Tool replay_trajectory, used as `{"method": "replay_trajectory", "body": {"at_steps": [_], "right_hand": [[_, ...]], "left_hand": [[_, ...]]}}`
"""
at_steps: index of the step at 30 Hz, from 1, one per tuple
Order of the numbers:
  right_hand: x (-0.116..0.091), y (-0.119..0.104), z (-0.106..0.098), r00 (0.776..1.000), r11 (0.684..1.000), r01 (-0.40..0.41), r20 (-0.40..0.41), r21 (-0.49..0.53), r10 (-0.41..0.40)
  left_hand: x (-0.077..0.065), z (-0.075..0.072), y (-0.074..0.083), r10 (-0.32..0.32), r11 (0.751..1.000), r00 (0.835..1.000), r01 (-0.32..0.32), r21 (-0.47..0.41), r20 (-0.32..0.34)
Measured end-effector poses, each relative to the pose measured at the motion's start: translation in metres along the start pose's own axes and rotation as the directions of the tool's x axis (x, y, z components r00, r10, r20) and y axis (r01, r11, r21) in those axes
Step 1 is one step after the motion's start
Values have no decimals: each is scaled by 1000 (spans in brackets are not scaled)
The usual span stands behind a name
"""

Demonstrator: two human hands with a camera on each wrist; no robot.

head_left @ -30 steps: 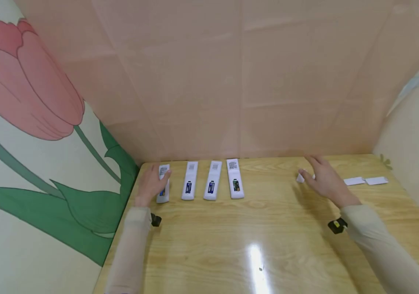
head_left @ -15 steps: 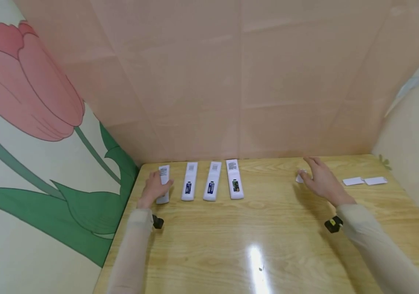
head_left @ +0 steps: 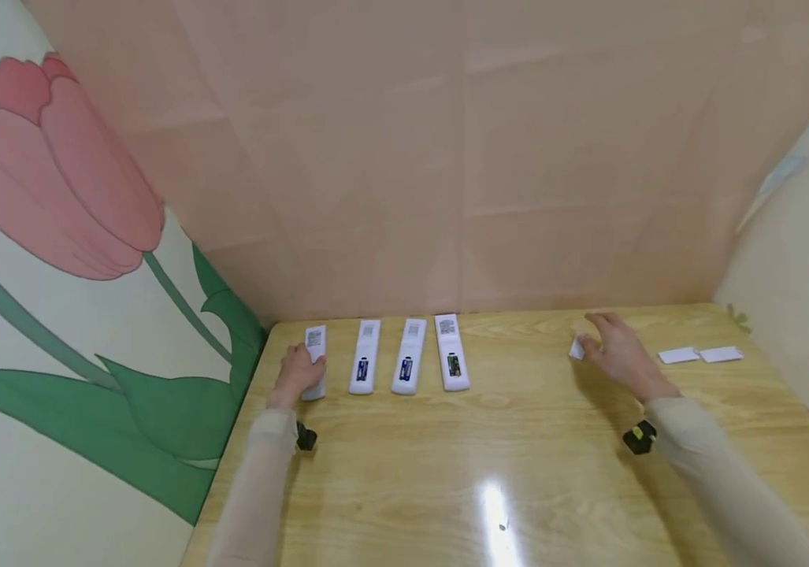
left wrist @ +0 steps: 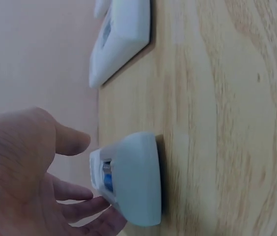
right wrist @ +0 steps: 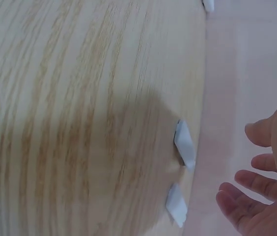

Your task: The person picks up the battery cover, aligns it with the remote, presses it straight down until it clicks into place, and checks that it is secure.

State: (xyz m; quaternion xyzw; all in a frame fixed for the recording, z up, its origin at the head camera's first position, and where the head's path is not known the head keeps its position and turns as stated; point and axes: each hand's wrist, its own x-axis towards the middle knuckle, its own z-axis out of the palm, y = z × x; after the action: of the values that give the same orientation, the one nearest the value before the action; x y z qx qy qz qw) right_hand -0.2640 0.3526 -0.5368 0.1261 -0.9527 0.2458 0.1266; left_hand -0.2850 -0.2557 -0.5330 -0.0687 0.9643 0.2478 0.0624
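My left hand (head_left: 295,372) reaches over the leftmost white remote control (head_left: 315,340), which lies face down. In the left wrist view the thumb stands off one side of this remote, and the fingertips (left wrist: 106,221) are at its other side; batteries (left wrist: 107,178) show in its bay. My right hand (head_left: 627,358) hovers with spread, relaxed fingers above the table's far right. A small white battery cover (head_left: 577,347) peeks out left of its thumb. In the right wrist view two covers (right wrist: 184,144) lie below the hand, and nothing sits between its fingers.
Three more remotes (head_left: 365,358) lie in a row to the right of the leftmost, battery bays uncovered. Two white covers (head_left: 677,355) rest end to end right of my right hand. A pinkish sheet (head_left: 461,197) backs the wooden table (head_left: 390,472).
My left hand has shifted slightly and its fingers have closed in around the leftmost remote's sides. The right hand has drifted a little left over the covers. The camera has tilted slightly.
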Motion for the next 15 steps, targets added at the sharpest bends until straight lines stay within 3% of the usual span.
{"method": "replay_trajectory", "body": {"at_steps": [3, 10, 15], "right_hand": [[-3, 6, 2, 1000, 1000, -20, 3, -10, 20], [0, 4, 9, 1000, 996, 15, -18, -92, -17], [1, 4, 13, 1000, 997, 8, -13, -73, -9]], "left_hand": [[2, 6, 5, -17, 1000, 1000, 17, 13, 1], [8, 5, 2, -66, 998, 998, 66, 3, 16], [14, 5, -3, -103, 995, 995, 103, 3, 4]]}}
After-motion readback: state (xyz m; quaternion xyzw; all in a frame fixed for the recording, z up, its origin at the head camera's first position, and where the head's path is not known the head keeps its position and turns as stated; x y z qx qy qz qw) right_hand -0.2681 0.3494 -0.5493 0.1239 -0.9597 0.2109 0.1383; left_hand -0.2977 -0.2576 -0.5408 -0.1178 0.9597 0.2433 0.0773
